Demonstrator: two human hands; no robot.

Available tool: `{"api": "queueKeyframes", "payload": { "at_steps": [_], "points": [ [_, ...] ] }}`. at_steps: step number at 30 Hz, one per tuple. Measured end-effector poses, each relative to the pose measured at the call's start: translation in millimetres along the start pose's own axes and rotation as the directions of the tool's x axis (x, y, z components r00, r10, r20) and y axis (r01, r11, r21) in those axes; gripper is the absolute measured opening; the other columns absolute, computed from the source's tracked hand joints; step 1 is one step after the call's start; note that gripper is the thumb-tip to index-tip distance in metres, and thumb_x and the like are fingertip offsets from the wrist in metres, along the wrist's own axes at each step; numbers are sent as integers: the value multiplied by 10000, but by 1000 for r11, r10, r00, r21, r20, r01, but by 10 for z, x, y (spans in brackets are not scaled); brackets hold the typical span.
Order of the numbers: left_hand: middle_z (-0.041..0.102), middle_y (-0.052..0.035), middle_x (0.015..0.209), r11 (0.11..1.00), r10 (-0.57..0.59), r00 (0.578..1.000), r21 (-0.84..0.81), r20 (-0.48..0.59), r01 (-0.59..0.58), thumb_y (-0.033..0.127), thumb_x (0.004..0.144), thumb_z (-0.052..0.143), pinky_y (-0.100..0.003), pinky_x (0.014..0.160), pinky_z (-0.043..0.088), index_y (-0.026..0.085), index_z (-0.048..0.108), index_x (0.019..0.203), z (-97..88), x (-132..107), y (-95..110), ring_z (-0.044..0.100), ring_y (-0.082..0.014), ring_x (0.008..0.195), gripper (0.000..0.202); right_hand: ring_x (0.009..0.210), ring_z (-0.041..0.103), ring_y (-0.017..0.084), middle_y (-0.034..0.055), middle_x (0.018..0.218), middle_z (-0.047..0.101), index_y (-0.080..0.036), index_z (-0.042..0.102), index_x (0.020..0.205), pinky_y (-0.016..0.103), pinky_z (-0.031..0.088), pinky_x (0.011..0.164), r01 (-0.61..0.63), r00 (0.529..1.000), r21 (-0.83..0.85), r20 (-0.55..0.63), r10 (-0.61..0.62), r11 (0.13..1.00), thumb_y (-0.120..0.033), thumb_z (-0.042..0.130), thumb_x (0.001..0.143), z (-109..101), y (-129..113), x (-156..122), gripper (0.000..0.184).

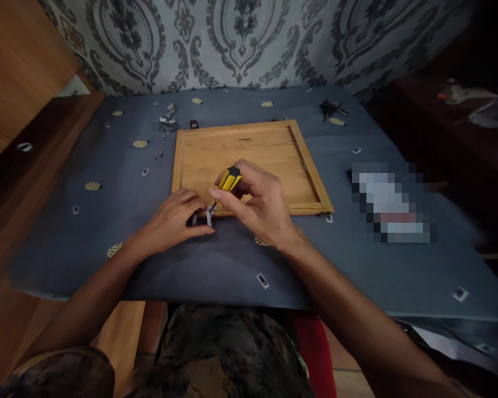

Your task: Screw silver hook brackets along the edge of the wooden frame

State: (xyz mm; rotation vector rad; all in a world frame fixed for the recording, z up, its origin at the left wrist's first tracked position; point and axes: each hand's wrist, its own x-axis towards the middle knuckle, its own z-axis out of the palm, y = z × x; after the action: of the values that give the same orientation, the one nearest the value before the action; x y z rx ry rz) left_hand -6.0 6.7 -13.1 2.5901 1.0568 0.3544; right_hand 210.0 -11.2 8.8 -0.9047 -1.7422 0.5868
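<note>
A framed wooden panel [240,157], like a cabinet door, lies flat on the cloth. My right hand [265,202] is closed around a yellow-and-black screwdriver [231,178], its shaft slanting down to the panel's near edge. The tip meets a small metal hinge [209,217] at the near left part of that edge; the screw itself is too small to make out. From the left, my left hand [176,218] grips the hinge, fingers above and thumb below.
Behind the panel's left corner lie loose metal hinges and screws [168,120]. A small dark object [194,124] sits beside them. A black item [332,109] lies at the back right. On the right is a blurred-out flat object [390,204]. A wooden cabinet [25,72] borders the left.
</note>
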Motion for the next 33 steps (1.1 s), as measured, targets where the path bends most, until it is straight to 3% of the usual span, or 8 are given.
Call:
{"api": "queueKeyframes", "payload": {
  "at_steps": [6, 14, 19, 25, 28, 33],
  "points": [
    [660, -86, 1110, 1000, -11, 1000, -12, 7, 11, 505, 929, 716, -468, 996, 517, 189, 698, 1037, -7, -6, 9, 622, -292, 1100, 335, 631, 487, 110, -38, 717, 543, -210, 576, 800, 275, 411, 574, -103, 988, 129, 132, 86, 986, -549, 719, 914, -64, -16, 30, 386],
    [632, -52, 976, 999, 34, 999, 27, -33, -33, 568, 954, 664, -394, 860, 523, 188, 673, 964, 18, -10, -15, 613, -249, 966, 380, 700, 550, 114, -14, 774, 613, -185, 636, 884, 257, 442, 622, -72, 960, 110, 278, 39, 991, -426, 666, 977, -147, -38, 44, 260],
    [651, -60, 1053, 999, 46, 998, 3, -42, -46, 555, 968, 650, -398, 897, 516, 201, 686, 1102, 22, -10, -17, 612, -257, 1020, 380, 676, 530, 107, -15, 751, 592, -187, 598, 812, 258, 436, 640, -1, 978, 76, 207, -15, 997, -495, 613, 1004, -78, -27, 37, 364],
    [635, -53, 995, 999, 29, 999, 23, -23, -28, 552, 967, 648, -391, 865, 512, 197, 693, 1036, 18, -6, -9, 610, -259, 981, 365, 626, 507, 103, -36, 717, 543, -213, 527, 771, 255, 424, 603, 47, 988, 84, 145, -59, 995, -567, 640, 965, -24, -18, 27, 419],
    [630, -49, 991, 998, 48, 998, 42, -38, -47, 536, 963, 664, -386, 849, 510, 204, 686, 1109, 24, -8, -15, 611, -258, 967, 363, 608, 501, 111, -46, 695, 513, -231, 483, 754, 263, 423, 588, 34, 994, 37, 101, -38, 999, -602, 647, 944, 3, -28, 19, 448],
    [639, -51, 1001, 998, 52, 997, 43, -61, -49, 495, 945, 707, -384, 848, 510, 203, 680, 1161, 39, -15, -16, 617, -262, 965, 364, 581, 493, 117, -56, 666, 494, -241, 464, 746, 281, 407, 566, 56, 998, -5, 25, -56, 998, -535, 698, 936, 41, -33, -1, 421]
  ]
}}
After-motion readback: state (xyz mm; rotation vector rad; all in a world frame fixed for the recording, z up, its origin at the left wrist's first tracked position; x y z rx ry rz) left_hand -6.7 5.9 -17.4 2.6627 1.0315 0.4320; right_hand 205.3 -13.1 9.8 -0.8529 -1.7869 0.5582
